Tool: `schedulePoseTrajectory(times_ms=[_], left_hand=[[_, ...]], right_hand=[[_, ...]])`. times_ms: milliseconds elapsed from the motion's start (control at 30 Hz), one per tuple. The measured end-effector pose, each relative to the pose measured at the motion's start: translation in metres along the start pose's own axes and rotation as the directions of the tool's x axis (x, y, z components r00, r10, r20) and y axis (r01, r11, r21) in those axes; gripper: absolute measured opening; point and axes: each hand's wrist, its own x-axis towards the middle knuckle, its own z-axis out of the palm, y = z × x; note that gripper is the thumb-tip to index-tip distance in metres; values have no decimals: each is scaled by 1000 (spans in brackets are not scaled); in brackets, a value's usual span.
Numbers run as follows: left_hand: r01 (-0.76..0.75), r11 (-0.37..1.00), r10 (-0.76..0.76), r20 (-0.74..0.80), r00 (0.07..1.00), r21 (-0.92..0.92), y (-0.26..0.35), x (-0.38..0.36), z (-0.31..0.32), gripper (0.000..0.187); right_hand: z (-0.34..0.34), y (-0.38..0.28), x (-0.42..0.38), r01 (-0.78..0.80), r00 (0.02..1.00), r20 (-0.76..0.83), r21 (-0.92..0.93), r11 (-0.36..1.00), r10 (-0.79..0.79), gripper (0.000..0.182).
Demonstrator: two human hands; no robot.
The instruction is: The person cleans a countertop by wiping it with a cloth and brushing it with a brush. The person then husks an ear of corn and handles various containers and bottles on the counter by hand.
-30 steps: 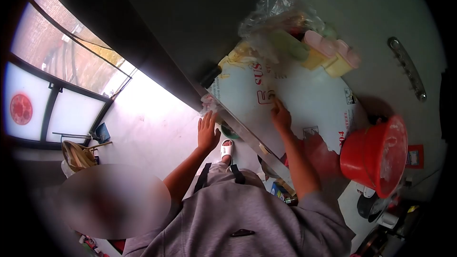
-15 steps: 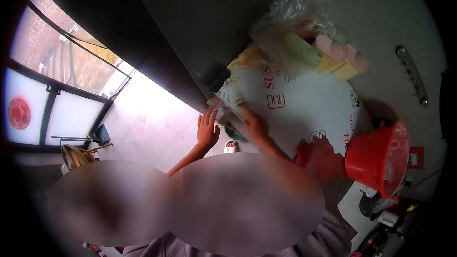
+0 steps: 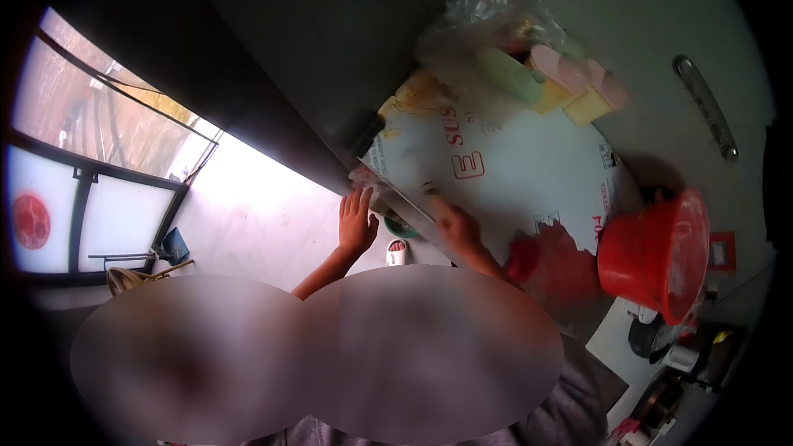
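My left hand (image 3: 357,221) is open at the counter's left edge, fingers stretched out beside a crumpled clear plastic bag (image 3: 362,175). My right hand (image 3: 457,225) reaches over the near edge of a white sheet (image 3: 520,165) printed with red letters, its fingers curled. A small dark-tipped thing (image 3: 429,188) shows at the right fingertips; I cannot tell what it is. Close to the right forearm, dark red wet-looking stuff (image 3: 557,260) covers the sheet's near corner.
A red bucket (image 3: 632,260) stands to the right. Pink, green and yellow pieces (image 3: 570,83) lie at the back beside clear plastic wrapping (image 3: 483,0). A green basin (image 3: 401,229) and a white slipper (image 3: 396,256) are on the floor below. Further left is a basket (image 3: 125,281).
My right hand has drawn back slightly to the right and down along the sheet's edge. The left hand stays at the counter edge. The whole view has shifted a little.
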Motion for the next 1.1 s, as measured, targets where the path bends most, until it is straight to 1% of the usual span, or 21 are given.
schedulePoseTrajectory(times_ms=[67, 100, 133, 200, 300, 333, 367, 400, 433, 467, 533, 600, 667, 700, 800, 867, 967, 1000, 1033, 1100], left_hand=[[-40, 999, 40, -6, 999, -2, 6, 5, 5, 69], [-53, 999, 53, -1, 999, 4, 9, 8, 7, 69], [-63, 998, 63, 7, 998, 10, 13, 8, 8, 69], [-76, 997, 76, 12, 997, 13, 24, 6, 11, 69], [-81, 997, 81, 9, 997, 13, 40, 5, 15, 70], [-79, 997, 79, 15, 997, 12, 46, 4, 18, 70], [-74, 997, 74, 24, 997, 11, 52, 2, 21, 70], [-83, 997, 83, 27, 996, 4, 57, -3, 24, 69], [-93, 996, 93, 31, 995, -3, 62, -8, 27, 69], [-107, 994, 108, 24, 994, -11, 67, -6, 30, 68], [-115, 993, 116, 36, 993, -16, 76, -6, 32, 68], [-115, 993, 116, 41, 992, -15, 83, -8, 34, 68], [-111, 994, 111, 38, 993, -7, 87, -12, 38, 68], [-108, 994, 108, 46, 993, -12, 89, -14, 39, 68], [-117, 993, 118, 63, 991, -19, 96, -15, 45, 69], [-139, 990, 139, 80, 987, -6, 99, -17, 47, 69], [-134, 990, 128, 134, 983, 39, 97, -12, 52, 73], [-122, 992, 116, 140, 983, 39, 100, -10, 50, 72], [-109, 993, 102, 147, 984, 39, 105, -8, 46, 71], [-97, 995, 91, 152, 984, 33, 107, -7, 44, 70]], right_hand=[[-16, -29, -10, 155, 980, 110, 109, 982, -167, 52], [-18, -16, -10, 208, 976, 38, 104, 972, -213, 51], [-28, 0, -11, 89, 996, -27, 123, 988, -87, 51], [-55, 34, -13, -138, 976, -141, 182, 974, 165, 49], [-71, 61, -33, -280, 933, -201, 113, 953, 298, 49], [-62, 46, -42, -260, 958, -123, 15, 965, 260, 52], [-34, 52, -54, -160, 987, -26, -9, 987, 160, 55], [-34, 20, -64, -26, 1000, 14, 32, 999, 26, 57], [-34, 1, -70, 29, 996, 89, 20, 999, -30, 56], [-37, -5, -70, 55, 991, 121, 14, 998, -56, 54], [-41, 22, -68, 49, 999, 1, 6, 999, -49, 51], [-66, 64, -63, -23, 987, -159, 91, 996, 37, 50], [-96, 92, -66, -248, 946, -210, 24, 969, 247, 51], [-97, 95, -71, -189, 943, -263, 88, 978, 205, 52], [-55, 45, -95, -143, 990, 17, 126, 982, 142, 53], [-45, -2, -100, -7, 996, 87, 22, 1000, 5, 55], [-49, 15, -94, -25, 1000, 13, 38, 999, 24, 55], [-58, 33, -92, -102, 994, -42, 6, 995, 102, 52], [-58, 72, -86, -24, 983, -173, 206, 978, 60, 51], [-116, 67, -85, -267, 924, -227, 189, 945, 307, 51]])
